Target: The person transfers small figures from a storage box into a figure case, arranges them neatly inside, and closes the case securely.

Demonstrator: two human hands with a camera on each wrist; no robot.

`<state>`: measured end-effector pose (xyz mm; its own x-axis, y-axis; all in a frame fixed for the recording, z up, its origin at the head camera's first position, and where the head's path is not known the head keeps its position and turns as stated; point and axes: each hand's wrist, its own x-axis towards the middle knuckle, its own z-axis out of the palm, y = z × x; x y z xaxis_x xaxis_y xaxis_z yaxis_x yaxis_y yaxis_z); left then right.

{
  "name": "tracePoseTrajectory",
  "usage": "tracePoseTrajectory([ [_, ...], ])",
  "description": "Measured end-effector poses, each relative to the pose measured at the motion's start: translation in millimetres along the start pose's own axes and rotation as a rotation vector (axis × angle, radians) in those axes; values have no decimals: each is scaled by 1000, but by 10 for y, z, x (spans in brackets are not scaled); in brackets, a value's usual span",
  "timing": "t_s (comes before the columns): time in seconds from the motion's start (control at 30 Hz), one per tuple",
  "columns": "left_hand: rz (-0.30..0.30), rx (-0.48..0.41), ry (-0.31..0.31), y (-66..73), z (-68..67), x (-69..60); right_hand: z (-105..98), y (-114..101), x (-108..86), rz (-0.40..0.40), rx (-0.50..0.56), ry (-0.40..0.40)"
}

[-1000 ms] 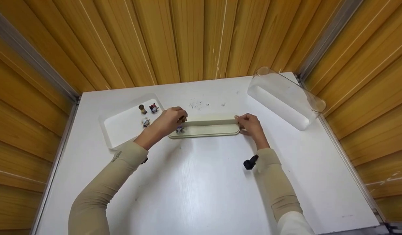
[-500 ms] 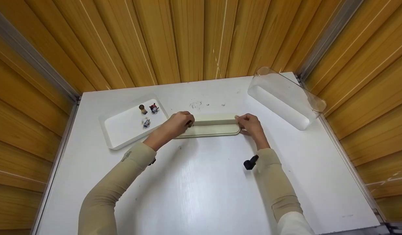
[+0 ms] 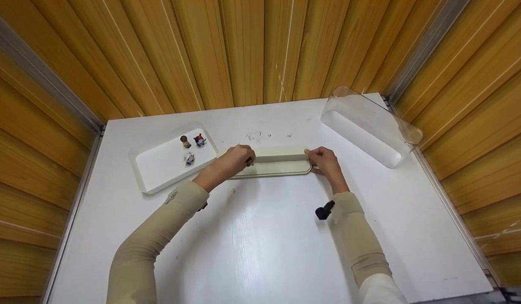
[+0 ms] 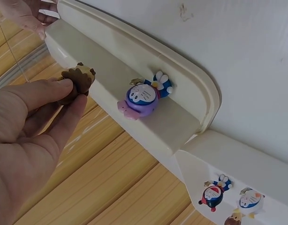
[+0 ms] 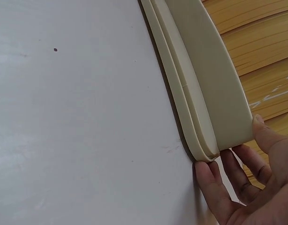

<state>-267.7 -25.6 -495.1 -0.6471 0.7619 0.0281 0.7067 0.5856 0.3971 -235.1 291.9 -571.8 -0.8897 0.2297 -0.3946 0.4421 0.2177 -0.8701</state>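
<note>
My left hand [image 3: 233, 161] is over the left part of a long cream tray [image 3: 285, 168]. In the left wrist view its thumb and fingertips pinch a small brown figurine [image 4: 77, 84]. A blue and purple figurine [image 4: 143, 98] lies in the tray's end, hidden from the head view by that hand. My right hand [image 3: 326, 162] grips the tray's right end, thumb on the raised back wall and fingers low at the edge, as the right wrist view shows on the cream tray [image 5: 200, 93].
On the left a white tray [image 3: 156, 171] holds three figurines: one brown-headed [image 3: 185, 141], one red and dark [image 3: 199, 140], one white and blue [image 3: 189, 158]. A clear cover [image 3: 374, 109] with a white base [image 3: 361, 139] lies at the back right. Wood-patterned walls stand behind.
My left hand has moved to the right along the cream tray, carrying the brown figurine, most of it in the first half second. My right hand has stayed at the tray's end.
</note>
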Motion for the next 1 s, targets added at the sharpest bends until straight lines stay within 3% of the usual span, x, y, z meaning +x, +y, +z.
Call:
tracePoseTrajectory([
  [0.33,61,44,33,18,91,49,-5,4,29,3,2,-14],
  [0.7,19,66,-14,40,153,110,-10,26,28,10,21,-22],
  [1.0,35,79,6,-12,182,128,-4,2,26,5,15,-11],
])
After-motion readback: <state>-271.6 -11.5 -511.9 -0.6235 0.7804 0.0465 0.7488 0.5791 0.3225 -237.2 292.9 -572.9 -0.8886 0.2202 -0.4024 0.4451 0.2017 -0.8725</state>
